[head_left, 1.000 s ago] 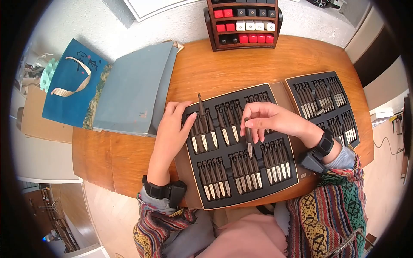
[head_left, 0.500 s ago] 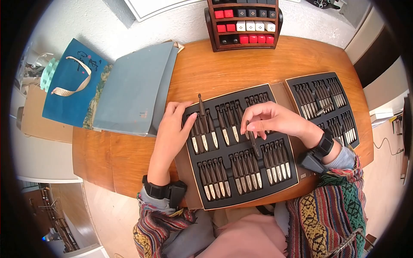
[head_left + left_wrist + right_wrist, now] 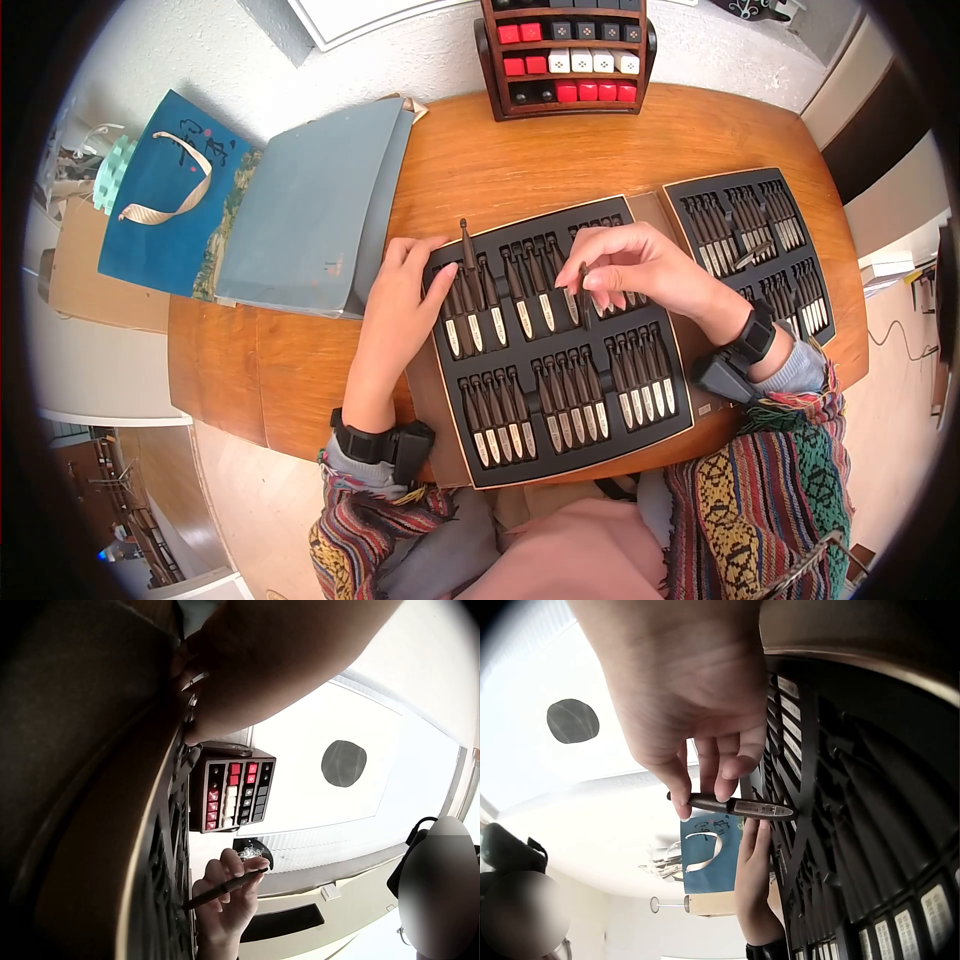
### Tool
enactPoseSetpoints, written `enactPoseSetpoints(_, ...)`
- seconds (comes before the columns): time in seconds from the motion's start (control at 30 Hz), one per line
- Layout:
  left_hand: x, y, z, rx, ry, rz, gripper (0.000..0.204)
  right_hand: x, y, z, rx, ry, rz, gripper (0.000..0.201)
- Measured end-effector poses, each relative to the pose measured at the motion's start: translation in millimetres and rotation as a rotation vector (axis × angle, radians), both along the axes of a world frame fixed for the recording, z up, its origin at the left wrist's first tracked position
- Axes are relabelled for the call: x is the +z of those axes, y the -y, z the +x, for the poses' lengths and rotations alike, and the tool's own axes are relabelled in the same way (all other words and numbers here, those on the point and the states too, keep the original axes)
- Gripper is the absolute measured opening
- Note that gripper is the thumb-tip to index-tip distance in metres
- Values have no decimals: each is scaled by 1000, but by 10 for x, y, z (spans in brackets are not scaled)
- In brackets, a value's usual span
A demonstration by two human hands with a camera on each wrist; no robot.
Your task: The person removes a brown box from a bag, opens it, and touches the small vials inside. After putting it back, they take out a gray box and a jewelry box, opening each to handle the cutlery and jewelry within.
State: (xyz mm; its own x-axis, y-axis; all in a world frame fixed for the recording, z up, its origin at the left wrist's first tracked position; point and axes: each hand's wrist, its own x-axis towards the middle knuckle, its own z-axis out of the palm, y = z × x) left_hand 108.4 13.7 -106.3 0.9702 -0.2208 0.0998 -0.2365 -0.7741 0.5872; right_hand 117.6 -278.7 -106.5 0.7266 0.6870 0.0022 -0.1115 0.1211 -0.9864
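Observation:
In the head view my right hand pinches a slim dark pen-shaped stick between thumb and fingers, over the middle of a black tray. The right wrist view shows this stick from the side, a label on its lower half and its tip close over the tray. Many similar dark sticks with pale labels lie in the tray's slots. My left hand rests at the tray's upper left corner, fingers loosely extended. Beside its thumb, one stick sits higher than its neighbours and overlaps the tray's edge.
A second tray of similar sticks lies to the right, one stick lying crosswise on it. A blue-grey folder and a blue bag stand left. Behind, a wooden rack holds red, white and black cubes.
The pinched stick has swung from label-up to nearly upright, and my right hand has risen slightly toward the back of the tray. My left hand has not moved.

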Motion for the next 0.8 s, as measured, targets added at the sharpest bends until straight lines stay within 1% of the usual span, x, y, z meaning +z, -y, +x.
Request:
enactPoseSetpoints(0.27, 4, 8, -3, 6, -2, -3, 33, 9, -12, -5, 25, 2, -12, 16)
enactPoseSetpoints(0.63, 13, 12, -3, 5, -1, 1, 33, -27, -9, 7, 9, 19, 13, 12)
enactPoseSetpoints(0.73, 40, 22, -9, 19, -36, -5, 33, -26, -7, 8, 10, 9, 14, 12)
enactPoseSetpoints(0.8, 22, 14, -7, 10, -12, -3, 33, -26, -9, 7, 13, 4, 8, 11)
